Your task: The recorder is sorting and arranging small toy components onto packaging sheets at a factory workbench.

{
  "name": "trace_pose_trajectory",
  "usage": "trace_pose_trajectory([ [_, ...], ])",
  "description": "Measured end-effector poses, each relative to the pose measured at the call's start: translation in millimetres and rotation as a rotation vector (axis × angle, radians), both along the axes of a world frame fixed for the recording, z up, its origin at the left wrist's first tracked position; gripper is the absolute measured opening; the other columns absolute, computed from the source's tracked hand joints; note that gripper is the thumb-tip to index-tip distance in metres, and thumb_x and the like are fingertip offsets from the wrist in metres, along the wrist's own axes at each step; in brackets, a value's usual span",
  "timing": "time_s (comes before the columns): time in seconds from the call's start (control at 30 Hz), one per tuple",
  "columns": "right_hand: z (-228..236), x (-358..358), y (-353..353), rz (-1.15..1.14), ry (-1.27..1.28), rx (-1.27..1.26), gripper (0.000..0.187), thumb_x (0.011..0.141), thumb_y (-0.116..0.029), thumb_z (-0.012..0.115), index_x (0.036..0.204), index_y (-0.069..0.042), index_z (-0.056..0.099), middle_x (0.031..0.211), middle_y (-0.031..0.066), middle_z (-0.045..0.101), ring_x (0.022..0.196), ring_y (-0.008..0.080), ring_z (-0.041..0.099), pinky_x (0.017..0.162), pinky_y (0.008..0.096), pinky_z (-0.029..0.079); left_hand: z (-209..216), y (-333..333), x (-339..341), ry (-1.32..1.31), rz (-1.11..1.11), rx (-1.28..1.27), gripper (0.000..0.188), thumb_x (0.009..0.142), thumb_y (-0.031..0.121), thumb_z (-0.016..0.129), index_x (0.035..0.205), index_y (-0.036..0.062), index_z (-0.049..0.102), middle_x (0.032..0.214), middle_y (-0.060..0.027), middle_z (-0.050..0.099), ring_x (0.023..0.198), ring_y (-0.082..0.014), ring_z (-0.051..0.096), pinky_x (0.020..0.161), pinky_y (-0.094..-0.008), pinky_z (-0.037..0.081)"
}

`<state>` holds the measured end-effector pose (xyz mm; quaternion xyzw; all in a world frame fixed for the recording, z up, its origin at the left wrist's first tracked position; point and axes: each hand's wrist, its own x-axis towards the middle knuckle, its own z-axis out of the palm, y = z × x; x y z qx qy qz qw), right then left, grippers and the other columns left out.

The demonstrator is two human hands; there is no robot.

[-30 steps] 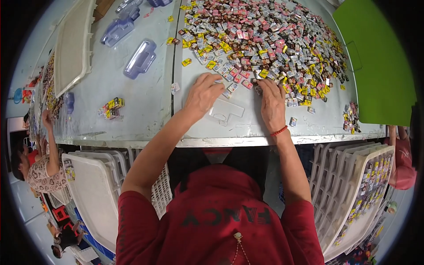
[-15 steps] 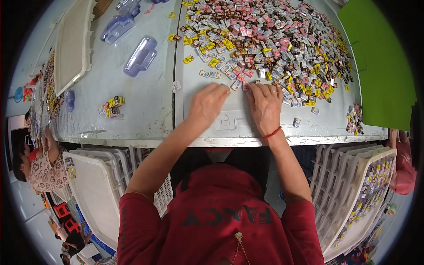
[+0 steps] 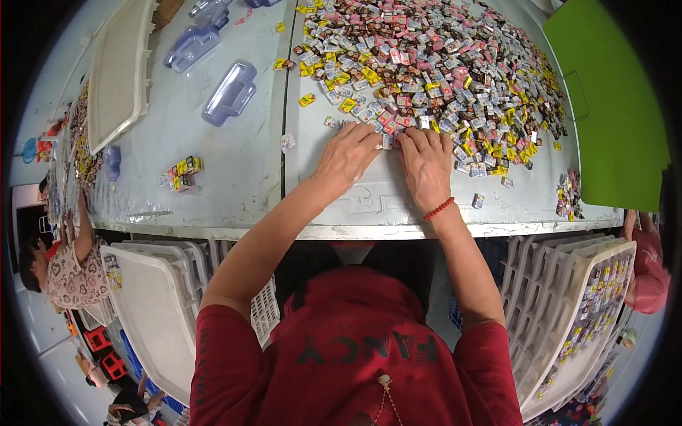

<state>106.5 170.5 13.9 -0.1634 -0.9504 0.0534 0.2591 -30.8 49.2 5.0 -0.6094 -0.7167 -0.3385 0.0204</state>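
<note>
A wide heap of tiny box-shaped packs (image 3: 426, 71) in white, pink, yellow and brown lies on the table. At its near edge, my left hand (image 3: 348, 156) is closed, its fingertips pinching at a small white pack (image 3: 387, 141). My right hand (image 3: 426, 167), with a red beaded bracelet at the wrist, is just to the right. Its fingers are bent together at the heap's edge, and the thumb is close to the same white pack. Whatever lies under the right fingertips is hidden.
Clear bluish plastic trays (image 3: 230, 93) and a small cluster of yellow packs (image 3: 186, 170) lie left of the table seam. A white tray (image 3: 117, 78) is at the far left. Stacked white crates (image 3: 153, 302) stand below the table edge. A green panel (image 3: 611, 106) rises at right.
My left hand has moved slightly right and its fingertips have come closer to my right hand. The right hand has barely shifted. A white pack now shows between the fingertips.
</note>
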Motion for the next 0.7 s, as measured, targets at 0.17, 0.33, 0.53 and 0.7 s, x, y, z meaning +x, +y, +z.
trace_pose_trajectory([
  [0.17, -4, 0, 11, 0.079, 0.017, -0.013, 0.022, 0.079, -0.010, 0.066, 0.101, -0.008, 0.063, 0.107, 0.0054, 0.062, 0.101, 0.0246, 0.055, 0.090, 0.0408, 0.038, -2, -1, -8, -0.079, -0.111, 0.019, 0.027, 0.071, 0.004, 0.073, 0.096, 0.0008, 0.063, 0.101, -0.0104, 0.060, 0.091, -0.0298, 0.057, 0.080, -0.0388, 0.049],
  [0.33, -7, 3, 15, 0.095, 0.016, -0.023, 0.021, 0.078, -0.011, 0.067, 0.099, -0.009, 0.063, 0.107, 0.0047, 0.063, 0.100, 0.0243, 0.056, 0.090, 0.0407, 0.038, -6, 5, -7, -0.082, -0.096, -0.004, 0.027, 0.071, 0.005, 0.074, 0.096, 0.0007, 0.064, 0.102, -0.0104, 0.060, 0.091, -0.0300, 0.057, 0.080, -0.0379, 0.049],
  [0.53, -8, 2, 15, 0.095, 0.015, -0.038, 0.019, 0.079, -0.012, 0.068, 0.097, -0.010, 0.063, 0.104, 0.0033, 0.063, 0.100, 0.0235, 0.056, 0.093, 0.0433, 0.036, -12, 16, -14, -0.082, -0.136, 0.086, 0.029, 0.070, 0.005, 0.074, 0.096, 0.0013, 0.064, 0.101, -0.0102, 0.062, 0.094, -0.0283, 0.058, 0.081, -0.0368, 0.049],
  [0.7, -8, 3, 20, 0.108, -0.012, -0.089, 0.019, 0.079, -0.013, 0.068, 0.098, -0.012, 0.063, 0.104, 0.0016, 0.064, 0.101, 0.0229, 0.056, 0.098, 0.0473, 0.033, -13, 11, -20, -0.126, -0.213, 0.016, 0.032, 0.076, 0.013, 0.072, 0.105, 0.0023, 0.064, 0.114, -0.0105, 0.062, 0.102, -0.0306, 0.056, 0.088, -0.0386, 0.046],
])
